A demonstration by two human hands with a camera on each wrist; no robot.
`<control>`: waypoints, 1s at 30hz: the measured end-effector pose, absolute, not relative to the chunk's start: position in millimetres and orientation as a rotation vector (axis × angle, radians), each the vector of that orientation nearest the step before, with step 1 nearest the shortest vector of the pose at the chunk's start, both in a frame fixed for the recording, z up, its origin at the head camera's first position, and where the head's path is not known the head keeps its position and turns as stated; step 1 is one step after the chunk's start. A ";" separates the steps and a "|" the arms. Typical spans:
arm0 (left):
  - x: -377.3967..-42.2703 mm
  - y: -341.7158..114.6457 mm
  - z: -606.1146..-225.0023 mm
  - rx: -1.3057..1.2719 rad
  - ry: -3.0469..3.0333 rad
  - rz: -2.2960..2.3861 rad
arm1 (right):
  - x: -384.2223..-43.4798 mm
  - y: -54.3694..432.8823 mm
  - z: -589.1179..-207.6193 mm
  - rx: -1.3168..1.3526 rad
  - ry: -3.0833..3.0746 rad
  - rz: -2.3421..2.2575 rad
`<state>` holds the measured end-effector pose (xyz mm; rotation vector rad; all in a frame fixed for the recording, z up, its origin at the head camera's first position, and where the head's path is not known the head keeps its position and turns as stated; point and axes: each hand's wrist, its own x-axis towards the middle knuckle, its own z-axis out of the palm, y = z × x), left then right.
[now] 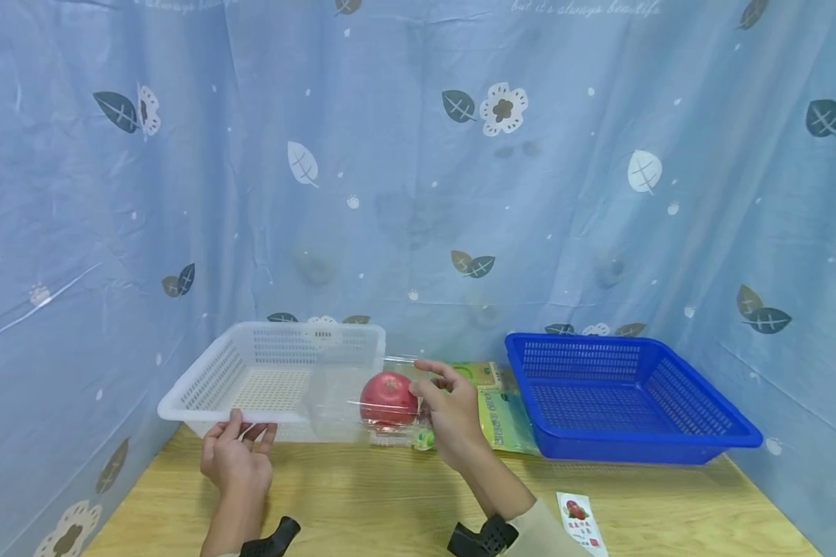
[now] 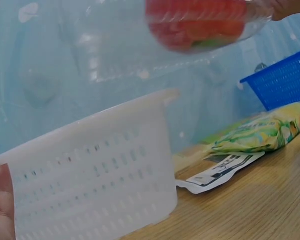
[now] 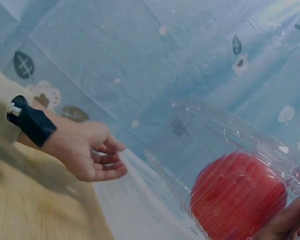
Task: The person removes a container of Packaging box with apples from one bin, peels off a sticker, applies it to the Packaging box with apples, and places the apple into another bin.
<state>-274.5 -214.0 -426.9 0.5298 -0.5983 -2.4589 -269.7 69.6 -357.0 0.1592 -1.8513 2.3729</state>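
Note:
My left hand (image 1: 239, 458) pinches the near rim of the white plastic basket (image 1: 212, 367), thumb on top and fingers beneath. In my right hand (image 1: 453, 414) is a clear ribbed plastic container (image 3: 225, 125), gripped at its right end. A round red fruit (image 1: 388, 398) shows through the clear plastic, near my right fingers. The container overlaps the right end of the white basket in the head view. From the left wrist it appears raised above the basket's rim, with a bit of green under the fruit. Part of my right hand is cut off in its own wrist view.
A blue plastic basket (image 1: 641, 447) stands on the right of the wooden table (image 1: 362, 503). Between the baskets lie yellow-green packets (image 1: 507, 422). A small card with a red fruit picture (image 1: 580, 520) lies at the front right. Patterned blue curtains (image 1: 404, 193) surround the table.

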 end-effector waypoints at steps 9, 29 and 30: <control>-272.7 -215.2 -422.4 0.532 -0.613 -2.466 | -252.0 94.9 -364.2 0.142 -1.794 2.436; -271.5 -213.6 -423.4 0.534 -0.579 -2.493 | -230.0 142.0 -399.1 0.004 -1.852 2.378; -271.7 -213.1 -423.5 0.531 -0.581 -2.498 | -228.8 144.3 -401.2 -0.005 -1.859 2.371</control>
